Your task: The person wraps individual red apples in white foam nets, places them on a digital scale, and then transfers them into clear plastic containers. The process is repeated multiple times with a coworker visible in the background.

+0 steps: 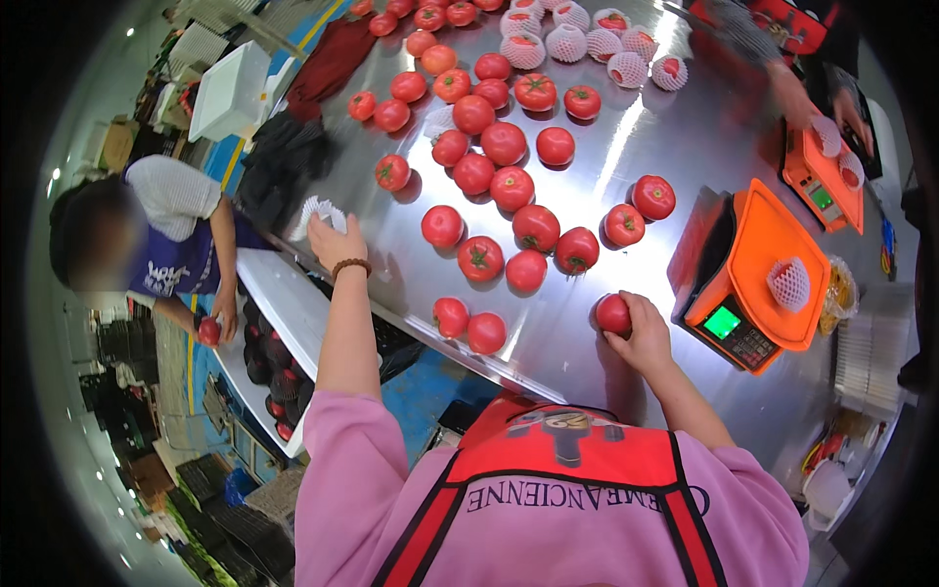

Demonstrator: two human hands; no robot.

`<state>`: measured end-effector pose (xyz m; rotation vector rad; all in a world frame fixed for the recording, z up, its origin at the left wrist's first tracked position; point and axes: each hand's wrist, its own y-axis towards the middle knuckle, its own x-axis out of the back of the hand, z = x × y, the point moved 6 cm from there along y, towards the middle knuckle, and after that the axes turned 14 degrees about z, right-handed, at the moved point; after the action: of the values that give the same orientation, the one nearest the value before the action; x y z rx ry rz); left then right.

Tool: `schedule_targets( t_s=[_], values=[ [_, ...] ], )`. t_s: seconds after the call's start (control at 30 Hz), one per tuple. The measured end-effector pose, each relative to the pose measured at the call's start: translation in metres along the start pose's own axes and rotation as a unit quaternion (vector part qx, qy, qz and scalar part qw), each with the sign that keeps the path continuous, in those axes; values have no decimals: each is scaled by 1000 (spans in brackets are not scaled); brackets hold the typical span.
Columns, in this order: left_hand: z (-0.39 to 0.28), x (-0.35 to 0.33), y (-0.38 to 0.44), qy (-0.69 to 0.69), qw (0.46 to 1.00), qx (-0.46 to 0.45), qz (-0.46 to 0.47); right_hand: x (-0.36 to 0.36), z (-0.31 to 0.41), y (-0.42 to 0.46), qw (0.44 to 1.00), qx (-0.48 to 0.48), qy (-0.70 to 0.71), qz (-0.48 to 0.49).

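Note:
On the left, my left hand (337,238) has its fingers on a white foam net sleeve (314,211) at the edge of the metal table (565,367). My right hand (647,334) grips a red tomato (612,314) from the right, at or just above the tabletop. Two tomatoes, one of them a round tomato (486,333), lie between my hands near the front edge. Beyond them several loose tomatoes (512,188) spread over the steel surface. An orange weighing scale (777,249) with a lit green display stands right of my right hand, bearing one item in a foam net (788,284).
Several net-wrapped tomatoes (566,44) sit at the far side. Another person's hand (791,95) works at a second orange scale (821,172). At left, a person in a purple apron (176,260) holds a red fruit over a white bin (282,326). Dark cloth (282,161) lies at the table's left.

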<state>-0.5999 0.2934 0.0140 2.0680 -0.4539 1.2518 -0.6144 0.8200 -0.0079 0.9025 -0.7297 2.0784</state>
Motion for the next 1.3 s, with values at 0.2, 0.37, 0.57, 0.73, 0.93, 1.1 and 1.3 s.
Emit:
schedule_targets(
  t_s=[0.2,0.37,0.57,0.73,0.93,1.1,1.3],
  values=[
    [-136,-85,73,-89,953,-178,226,5,-1,-2,999,-22,22,-16],
    [-144,-217,124,32,869,-25,494,4,-3,-1,998,-53,37,-18],
    [-149,-238,148,66,897,-148,410,12,-4,-3,995,-70,69,-8],
    [-245,-59,93,-531,725,-151,410,42,-18,1,961,-93,252,-65],
    [-299,12,-165,-559,321,-85,760,30,37,44,744,75,664,24],
    [-268,-12,-224,-617,394,6,681,-2,29,34,712,39,701,17],
    [-281,-1,-260,-591,256,95,759,11,17,21,722,25,691,-42]
  ],
)
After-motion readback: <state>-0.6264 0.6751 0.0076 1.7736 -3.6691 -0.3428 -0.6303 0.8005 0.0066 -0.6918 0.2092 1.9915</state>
